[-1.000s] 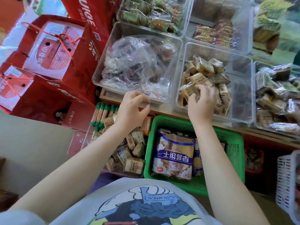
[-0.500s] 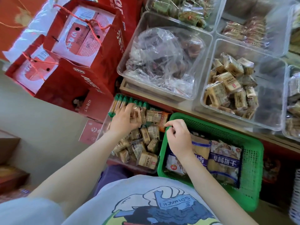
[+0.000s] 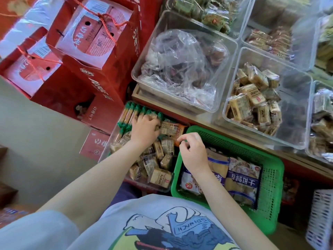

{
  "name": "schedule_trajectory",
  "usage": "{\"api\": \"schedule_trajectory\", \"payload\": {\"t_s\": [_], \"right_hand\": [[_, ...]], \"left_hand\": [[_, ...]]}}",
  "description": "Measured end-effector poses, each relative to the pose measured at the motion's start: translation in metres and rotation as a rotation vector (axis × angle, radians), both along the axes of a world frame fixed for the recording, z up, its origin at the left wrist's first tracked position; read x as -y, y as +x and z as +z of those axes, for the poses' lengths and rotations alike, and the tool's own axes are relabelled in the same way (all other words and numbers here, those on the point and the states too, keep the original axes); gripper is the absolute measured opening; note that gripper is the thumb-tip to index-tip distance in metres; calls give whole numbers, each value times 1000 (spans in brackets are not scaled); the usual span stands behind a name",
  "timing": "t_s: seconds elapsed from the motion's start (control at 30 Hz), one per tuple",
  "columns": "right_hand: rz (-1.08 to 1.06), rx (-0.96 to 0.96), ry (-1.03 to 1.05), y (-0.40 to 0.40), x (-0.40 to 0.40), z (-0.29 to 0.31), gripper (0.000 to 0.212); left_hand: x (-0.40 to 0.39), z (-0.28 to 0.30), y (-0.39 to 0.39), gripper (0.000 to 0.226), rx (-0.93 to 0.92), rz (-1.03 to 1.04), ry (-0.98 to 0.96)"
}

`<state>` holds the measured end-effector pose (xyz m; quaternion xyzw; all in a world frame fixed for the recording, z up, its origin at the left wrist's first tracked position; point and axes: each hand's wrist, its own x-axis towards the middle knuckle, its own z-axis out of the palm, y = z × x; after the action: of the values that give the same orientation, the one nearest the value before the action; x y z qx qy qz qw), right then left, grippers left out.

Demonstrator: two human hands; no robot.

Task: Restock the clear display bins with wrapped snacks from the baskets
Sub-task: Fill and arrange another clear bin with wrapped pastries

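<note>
Brown wrapped snacks (image 3: 158,157) under left hand (image 3: 144,129), fingers curled.

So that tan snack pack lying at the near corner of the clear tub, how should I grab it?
Pinch the snack pack across its short sides, coming straight down from above. It lies flat on top of the pile in the tub, label up, nothing covering it. The right hand is nearest.

place: small shop, snack display | evidence: clear display bins (image 3: 266,98) of wrapped snacks in rows on a shelf, upper right of frame | red gift boxes (image 3: 93,38) with cord handles and barcodes stacked upper left | green basket (image 3: 270,177) holding packaged biscuit bags, lower centre | white basket (image 3: 320,219) at lower right edge
</note>
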<state>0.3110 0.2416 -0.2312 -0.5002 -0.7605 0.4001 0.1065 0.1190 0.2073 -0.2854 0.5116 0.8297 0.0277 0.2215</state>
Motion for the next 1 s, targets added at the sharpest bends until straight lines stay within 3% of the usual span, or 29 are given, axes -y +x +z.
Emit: {"api": "schedule_trajectory", "payload": {"t_s": [0.1,0.23,0.33,0.43,0.6,0.73,0.83,0.93,1.0], "right_hand": [[-37,1,-63,4,-6,6,20],[-146,-112,-280,2,-21,23,17],[-211,-314,-526,-4,-32,40,16],[-227,-407,-509,0,-43,58,26],[-416,-265,-37,36,-81,78,31],[-561,-88,425,64,-132,81,37],[-424,184,598,65,-168,74,39],[-83,523,502,55,-180,57,47],[-25,604,428,52,-182,49,54]], "left_hand": [[5,21,-4,24,239,147,234],[11,77,-4,74,717,229,383],[-1,109,9,81,955,220,432],[-25,121,30,65,844,108,432],[-68,112,48,49,384,-66,463],[-88,96,53,34,226,-166,409],[-92,83,53,23,180,-179,460],[-91,75,53,20,198,-165,475],[-90,72,52,21,203,-172,466]]}}
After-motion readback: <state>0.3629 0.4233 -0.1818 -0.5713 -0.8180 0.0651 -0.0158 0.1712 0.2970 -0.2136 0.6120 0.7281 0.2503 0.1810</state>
